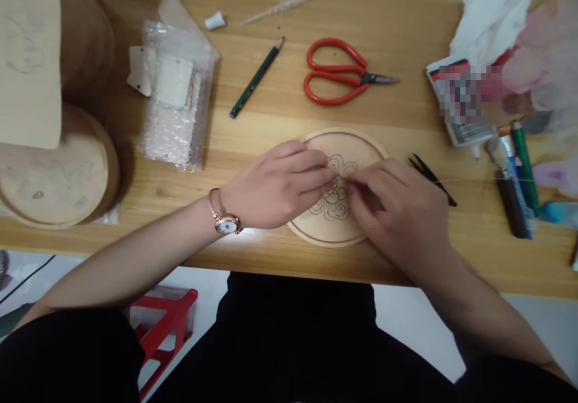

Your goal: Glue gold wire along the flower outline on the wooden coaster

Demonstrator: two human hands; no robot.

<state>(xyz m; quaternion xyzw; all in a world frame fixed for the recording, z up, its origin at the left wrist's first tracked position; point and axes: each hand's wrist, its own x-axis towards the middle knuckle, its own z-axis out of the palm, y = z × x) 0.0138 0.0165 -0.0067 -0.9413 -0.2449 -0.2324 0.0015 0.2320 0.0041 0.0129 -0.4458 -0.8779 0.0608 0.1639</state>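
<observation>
Over a round wooden board point(336, 237) with a raised rim, my two hands meet fingertip to fingertip. A flower outline point(336, 210) is drawn in dark line on the board, partly covered by my fingers. My left hand point(280, 183), with a watch point(228, 224) on its wrist, is closed in a pinch. My right hand point(401, 210) also pinches, its thumb against the index finger. Between them runs a thin golden wire point(469, 180), which trails off to the right. Black tweezers point(433, 180) lie on the table just past my right hand, under the wire.
Red-handled scissors point(336, 68) and a green pencil point(255, 81) lie beyond the board. Bubble-wrapped pieces point(174, 114) and round wooden boards point(49, 180) are at left. On the right are a white bottle point(460, 102), crumpled tissue point(487, 20) and a dark-handled tool point(512, 204).
</observation>
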